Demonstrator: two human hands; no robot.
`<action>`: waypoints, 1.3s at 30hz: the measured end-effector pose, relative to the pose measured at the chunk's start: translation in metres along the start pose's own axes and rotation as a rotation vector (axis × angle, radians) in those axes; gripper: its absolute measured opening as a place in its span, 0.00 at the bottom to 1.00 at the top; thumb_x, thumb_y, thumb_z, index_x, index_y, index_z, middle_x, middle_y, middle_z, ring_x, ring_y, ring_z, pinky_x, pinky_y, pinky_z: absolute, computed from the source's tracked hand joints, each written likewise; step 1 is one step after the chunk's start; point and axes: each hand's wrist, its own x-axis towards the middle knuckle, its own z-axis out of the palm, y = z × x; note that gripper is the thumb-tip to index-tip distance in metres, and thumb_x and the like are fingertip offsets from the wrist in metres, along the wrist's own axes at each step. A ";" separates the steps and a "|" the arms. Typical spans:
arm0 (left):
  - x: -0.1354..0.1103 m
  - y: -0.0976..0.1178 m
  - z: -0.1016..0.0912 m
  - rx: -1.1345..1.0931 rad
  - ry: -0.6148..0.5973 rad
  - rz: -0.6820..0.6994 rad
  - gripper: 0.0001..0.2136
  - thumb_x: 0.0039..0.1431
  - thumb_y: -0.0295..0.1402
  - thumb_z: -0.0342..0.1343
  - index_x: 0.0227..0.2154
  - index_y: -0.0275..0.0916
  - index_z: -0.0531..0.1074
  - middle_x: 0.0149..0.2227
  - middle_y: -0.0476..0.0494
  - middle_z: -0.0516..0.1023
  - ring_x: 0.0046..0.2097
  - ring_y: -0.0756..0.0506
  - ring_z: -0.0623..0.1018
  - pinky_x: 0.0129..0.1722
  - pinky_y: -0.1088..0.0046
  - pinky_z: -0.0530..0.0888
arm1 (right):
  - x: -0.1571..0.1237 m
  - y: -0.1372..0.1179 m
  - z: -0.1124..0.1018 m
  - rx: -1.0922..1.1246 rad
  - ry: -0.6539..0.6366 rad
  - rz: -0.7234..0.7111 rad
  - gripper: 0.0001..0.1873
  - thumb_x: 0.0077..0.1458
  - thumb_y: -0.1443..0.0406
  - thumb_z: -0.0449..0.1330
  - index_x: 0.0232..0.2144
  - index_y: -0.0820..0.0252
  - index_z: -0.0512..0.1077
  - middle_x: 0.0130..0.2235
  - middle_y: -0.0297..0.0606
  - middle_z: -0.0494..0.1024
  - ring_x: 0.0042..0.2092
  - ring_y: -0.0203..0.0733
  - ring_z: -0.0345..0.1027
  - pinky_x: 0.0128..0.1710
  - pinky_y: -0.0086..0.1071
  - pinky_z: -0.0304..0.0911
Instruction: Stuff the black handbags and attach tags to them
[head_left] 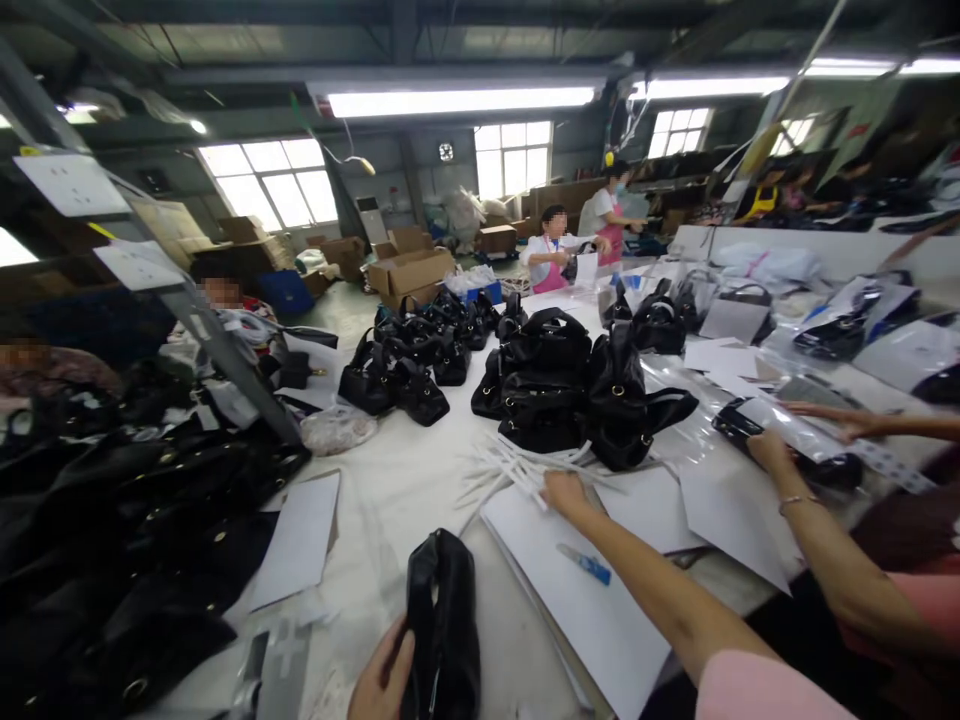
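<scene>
A black handbag (pixel 444 625) stands upright on the table right in front of me. My left hand (pixel 384 672) is closed on its left side, thumb and fingers against the bag. Stretched forward, my right hand (pixel 566 492) reaches the near end of a loose pile of thin white strips (pixel 499 465). Its fingers are bent down onto the strips, and the fingertips are partly hidden. Beneath my right forearm lies a stack of white sheets (pixel 577 600), with a blue-handled cutter (pixel 585 563) on top.
Black handbags (pixel 547 390) stand piled beyond the strips, with more (pixel 405 375) farther left. A dark heap of bags (pixel 135 560) fills the left side, by a slanted metal post (pixel 225 350). At right, a co-worker's hands (pixel 772 450) handle a bag in clear plastic.
</scene>
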 end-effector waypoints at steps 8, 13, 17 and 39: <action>0.011 0.022 0.006 -0.053 -0.087 0.040 0.23 0.52 0.48 0.59 0.46 0.38 0.76 0.52 0.39 0.76 0.59 0.37 0.70 0.62 0.57 0.62 | -0.014 0.000 -0.007 0.089 -0.032 0.079 0.13 0.59 0.67 0.53 0.41 0.67 0.75 0.44 0.54 0.78 0.46 0.50 0.72 0.40 0.34 0.62; 0.019 0.048 -0.004 -0.059 -0.173 0.105 0.22 0.51 0.46 0.60 0.44 0.36 0.76 0.45 0.39 0.80 0.49 0.38 0.76 0.54 0.61 0.68 | -0.045 0.017 -0.030 0.140 -0.054 0.099 0.14 0.57 0.66 0.53 0.42 0.64 0.75 0.44 0.51 0.79 0.46 0.52 0.72 0.39 0.36 0.63; 0.026 0.053 -0.014 -0.085 -0.261 0.123 0.19 0.55 0.45 0.58 0.43 0.36 0.76 0.40 0.42 0.80 0.44 0.42 0.76 0.48 0.67 0.70 | -0.089 0.041 -0.059 0.192 0.052 0.064 0.18 0.61 0.63 0.48 0.48 0.56 0.73 0.47 0.45 0.78 0.48 0.50 0.71 0.41 0.37 0.63; -0.034 0.056 0.044 -0.150 -0.461 -0.045 0.24 0.58 0.48 0.53 0.50 0.35 0.70 0.28 0.46 0.76 0.26 0.50 0.75 0.24 0.76 0.72 | -0.161 -0.150 -0.028 1.956 -0.067 -0.081 0.14 0.55 0.60 0.61 0.44 0.57 0.68 0.44 0.41 0.76 0.43 0.42 0.74 0.45 0.40 0.72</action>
